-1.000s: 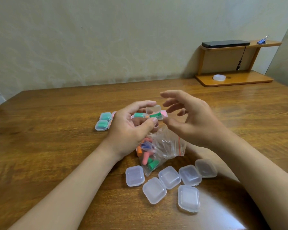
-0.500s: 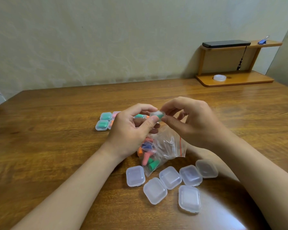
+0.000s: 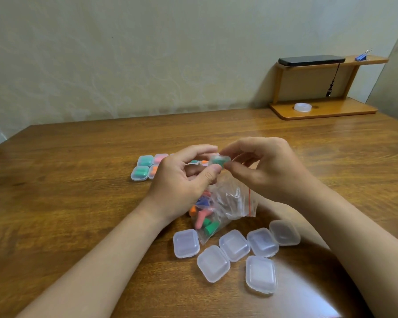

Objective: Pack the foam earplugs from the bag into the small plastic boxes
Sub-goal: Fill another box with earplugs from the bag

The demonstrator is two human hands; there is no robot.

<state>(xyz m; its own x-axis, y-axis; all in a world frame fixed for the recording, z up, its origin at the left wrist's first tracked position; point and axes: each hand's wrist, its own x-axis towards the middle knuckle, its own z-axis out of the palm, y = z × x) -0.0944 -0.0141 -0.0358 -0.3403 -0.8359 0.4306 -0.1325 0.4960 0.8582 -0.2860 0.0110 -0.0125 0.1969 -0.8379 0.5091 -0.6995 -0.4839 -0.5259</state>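
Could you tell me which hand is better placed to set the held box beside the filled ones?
Left, probably. The left hand and right hand both pinch the green-filled box, but the filled boxes lie just beyond the left one; the right would have to cross over.

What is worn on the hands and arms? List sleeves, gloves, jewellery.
Nothing worn shows. The left hand and right hand carry no gloves or rings. The left forearm and right forearm are bare to the frame's edge: no sleeves, watch or bracelet.
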